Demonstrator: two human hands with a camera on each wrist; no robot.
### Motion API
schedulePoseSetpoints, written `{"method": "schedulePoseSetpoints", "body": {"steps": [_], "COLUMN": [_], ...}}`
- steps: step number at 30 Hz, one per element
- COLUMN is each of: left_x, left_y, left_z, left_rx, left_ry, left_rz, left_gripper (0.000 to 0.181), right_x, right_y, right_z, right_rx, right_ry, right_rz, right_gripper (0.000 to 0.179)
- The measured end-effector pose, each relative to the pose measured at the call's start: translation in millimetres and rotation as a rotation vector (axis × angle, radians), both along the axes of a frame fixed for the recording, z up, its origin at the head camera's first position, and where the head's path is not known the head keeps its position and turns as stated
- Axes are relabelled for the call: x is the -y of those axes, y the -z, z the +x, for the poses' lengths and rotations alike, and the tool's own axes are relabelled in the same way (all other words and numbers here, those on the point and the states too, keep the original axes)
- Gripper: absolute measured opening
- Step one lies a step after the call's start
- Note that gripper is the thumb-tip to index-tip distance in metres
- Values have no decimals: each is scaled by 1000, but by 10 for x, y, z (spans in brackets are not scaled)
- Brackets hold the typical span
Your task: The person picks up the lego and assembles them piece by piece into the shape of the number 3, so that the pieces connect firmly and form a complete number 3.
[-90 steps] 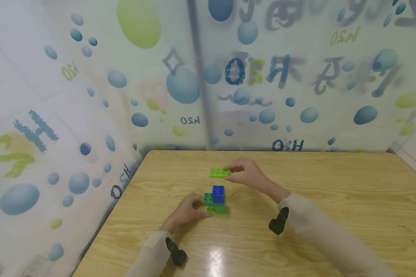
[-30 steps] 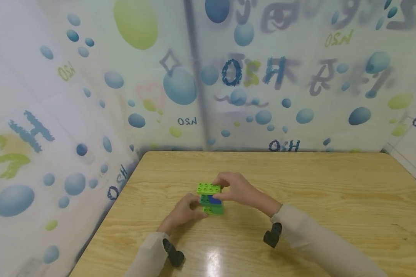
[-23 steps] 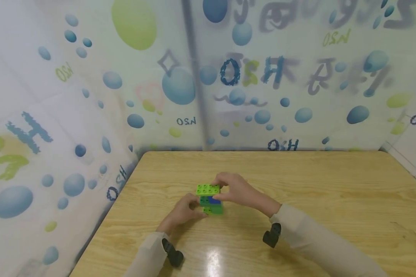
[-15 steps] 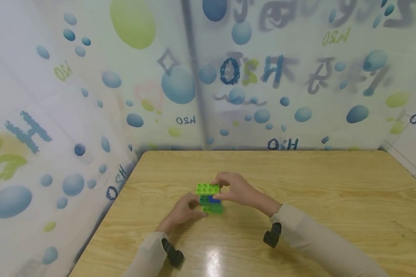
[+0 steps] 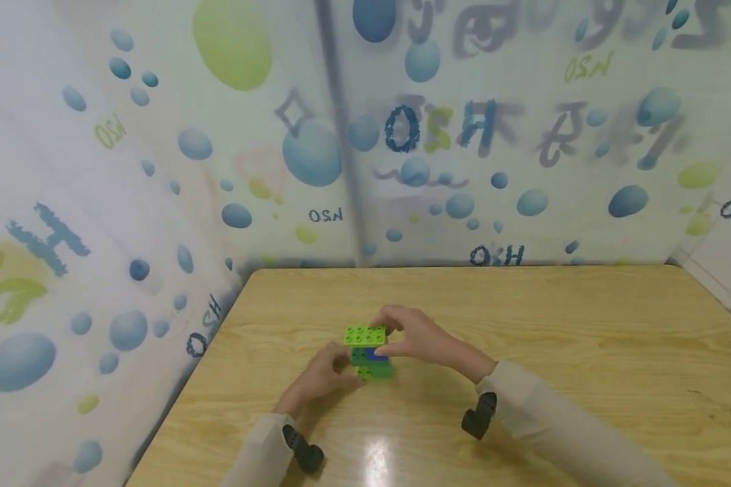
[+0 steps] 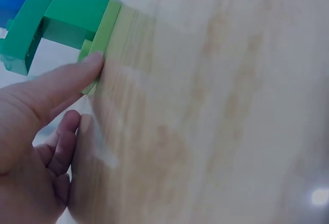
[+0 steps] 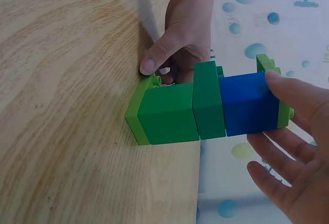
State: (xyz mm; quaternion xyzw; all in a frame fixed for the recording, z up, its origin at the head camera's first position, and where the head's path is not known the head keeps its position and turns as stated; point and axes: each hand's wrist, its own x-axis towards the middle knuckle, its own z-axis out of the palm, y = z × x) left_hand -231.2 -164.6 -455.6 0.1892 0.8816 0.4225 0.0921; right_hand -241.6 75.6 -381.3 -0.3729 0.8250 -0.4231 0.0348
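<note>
A stack of toy building bricks stands on the wooden table. Its base is a light green plate (image 7: 134, 113), under a green brick (image 7: 169, 113), a darker green brick (image 7: 209, 103) and a blue brick (image 7: 249, 105). On top lies another light green plate (image 5: 364, 337), studs up, reaching left past the blue brick. My right hand (image 5: 423, 338) pinches this top plate at its right end, thumb in front and overlapping the blue brick. My left hand (image 5: 323, 375) holds the base plate at its left end; its thumb (image 6: 87, 70) presses the plate's edge.
The wooden table (image 5: 554, 325) reaches out on both sides of the stack. Behind it stands a wall covering (image 5: 463, 203) printed with blue and green drops, and more of it runs along the left edge. A black wrist camera (image 5: 480, 416) sits on the right sleeve.
My right hand has brought the light green plate from behind the stack, left and down onto the blue brick. My left hand has stayed at the base. Little has moved in the last second.
</note>
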Motion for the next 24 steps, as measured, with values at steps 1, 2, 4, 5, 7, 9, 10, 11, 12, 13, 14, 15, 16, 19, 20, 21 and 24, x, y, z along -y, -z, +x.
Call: {"method": "schedulePoseSetpoints", "body": {"steps": [1,2,4,5,7,9,10,11,12,13,14,15,16,19,20,21,24], "left_x": [9,18,38,48,74,97,107,115,122,126,125,121,113,53,22,-13,-115], "left_y": [-9,-20,-49,-67,-97,-135,-157,-180,-197,-219,-244,-267,-290,-374,-406,-436,-484], "left_z": [15,29,56,71,98,132,153,175,196,225,258,289,324,443,482,517,597], "left_rx": [16,30,55,64,62,39,28,13,-4,-18,-25,-34,-47,-79,-88,-95,-96], "left_ry": [-3,-9,-29,-43,-78,-126,-152,-177,-203,-229,-253,-269,-281,-291,-286,-282,-287], "left_rz": [2,4,20,28,37,58,71,91,114,139,175,212,246,362,397,427,475], "left_gripper": [28,30,38,41,45,46,44,41,40,38,37,36,36,35,34,34,32], "right_x": [3,3,-2,-12,-43,-84,-107,-132,-153,-171,-187,-196,-202,-185,-171,-153,-90], "right_y": [6,9,22,29,59,103,130,160,196,230,270,312,351,466,502,531,605], "right_z": [4,12,25,34,49,63,72,82,92,106,121,137,156,211,226,241,277], "right_rx": [8,18,37,48,64,79,84,95,108,122,141,157,175,220,228,232,250], "right_ry": [-1,0,5,8,22,35,47,61,78,95,110,129,149,190,201,216,252], "right_rz": [-6,-13,-33,-46,-69,-99,-114,-133,-154,-173,-195,-212,-223,-255,-266,-271,-306], "right_gripper": [36,37,40,42,47,50,51,51,50,48,46,43,41,34,33,32,30]}}
